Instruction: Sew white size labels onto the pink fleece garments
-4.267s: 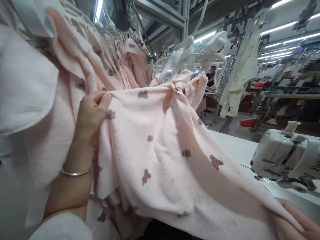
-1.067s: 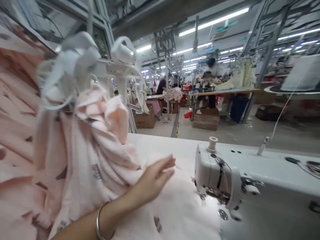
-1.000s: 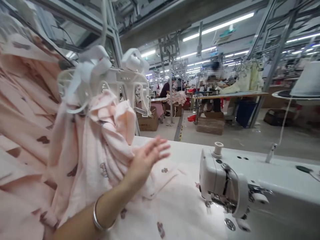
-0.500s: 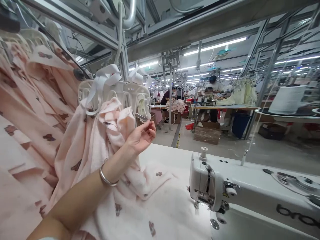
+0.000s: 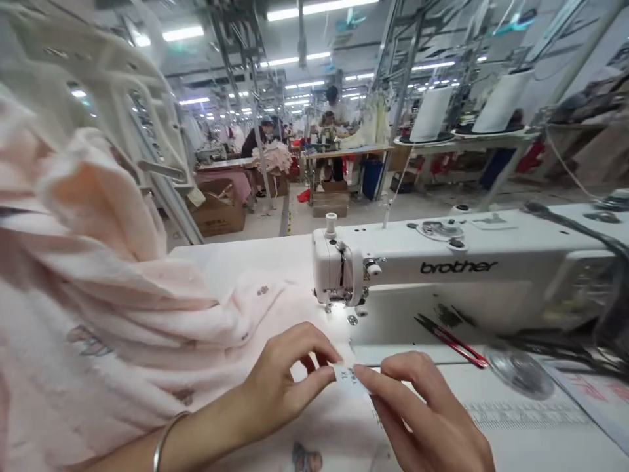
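Between both hands is a small white label point(image 5: 350, 380) with "XL" printed on it, in front of the sewing machine's needle area. My left hand point(image 5: 295, 370), a bangle on its wrist, pinches the label's left edge between thumb and finger. Closed on the label's right side is my right hand point(image 5: 422, 406). Pale pink fleece fabric point(image 5: 206, 367) with small bear prints lies under the hands and rises in folds at the left. The white sewing machine point(image 5: 339, 269) stands just beyond the hands.
A white plastic hanger point(image 5: 122, 85) holds fabric at the upper left. Red-handled snips point(image 5: 455, 341), a clear round dish point(image 5: 521, 372) and a printed sheet point(image 5: 590, 393) lie at the right. Thread cones point(image 5: 432, 115) stand behind the machine. People work at tables farther back.
My left hand has left the hanger clip and come down to the label by the machine. My right hand has come into view, holding the label. The view has turned right and down.
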A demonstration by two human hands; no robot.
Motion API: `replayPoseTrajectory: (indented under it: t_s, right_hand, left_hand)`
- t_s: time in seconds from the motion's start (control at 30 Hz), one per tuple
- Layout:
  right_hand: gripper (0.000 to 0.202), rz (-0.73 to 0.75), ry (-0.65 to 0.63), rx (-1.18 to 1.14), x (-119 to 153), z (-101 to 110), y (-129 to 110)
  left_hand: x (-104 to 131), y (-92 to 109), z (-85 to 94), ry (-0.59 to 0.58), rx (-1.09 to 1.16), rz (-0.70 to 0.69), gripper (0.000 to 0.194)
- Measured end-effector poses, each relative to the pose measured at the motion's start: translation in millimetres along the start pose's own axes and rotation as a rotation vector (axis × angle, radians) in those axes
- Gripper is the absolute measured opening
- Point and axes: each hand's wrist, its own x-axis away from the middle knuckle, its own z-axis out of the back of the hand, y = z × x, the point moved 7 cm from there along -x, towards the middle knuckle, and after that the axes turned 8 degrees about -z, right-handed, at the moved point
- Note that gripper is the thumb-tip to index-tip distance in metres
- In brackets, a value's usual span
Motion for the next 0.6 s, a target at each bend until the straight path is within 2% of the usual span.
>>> replayPoseTrajectory:
  t_s: [0.07,0.13,0.17,0.23,0.3,0.37,0.43,0.47,0.53,0.6]
  right_hand:
    - [0.033,0.151,0.015,0.085,0,0,-7]
    - [0.031,0.254,0.03,0.197,5,-3,-12]
    - [0.03,0.276,0.039,0.237,7,-5,-13]
    - [0.032,0.232,0.054,0.225,9,-8,-11]
    - [0.033,0.019,0.057,0.097,6,-8,0]
    - [0.029,-0.342,0.02,-0.141,4,-13,22]
    - [0.022,-0.679,-0.12,-0.445,10,-29,39]
    - [0.022,-0.797,-0.203,-0.582,13,-38,42]
    - [0.029,-0.919,-0.324,-0.74,16,-50,41]
    - [0.034,-0.979,-0.33,-0.762,17,-52,41]
  left_hand:
    - [6,-24,-10.9,-0.136,0.304,0.332,0.042]
    - [14,-35,-23.8,-0.232,0.612,0.569,0.046]
    - [17,-37,-27.4,-0.23,0.706,0.628,0.042]
    - [17,-43,-26.6,-0.114,0.739,0.655,0.038]
    - [14,-47,-21.9,0.008,0.646,0.618,0.037]
    - [12,-46,-18.5,0.068,0.552,0.571,0.036]
    - [10,-44,-17.2,0.079,0.493,0.55,0.034]
    - [10,-43,-17.0,0.075,0.473,0.546,0.033]
    - [10,-41,-17.3,0.063,0.449,0.542,0.031]
    - [10,-40,-18.0,0.052,0.436,0.537,0.031]
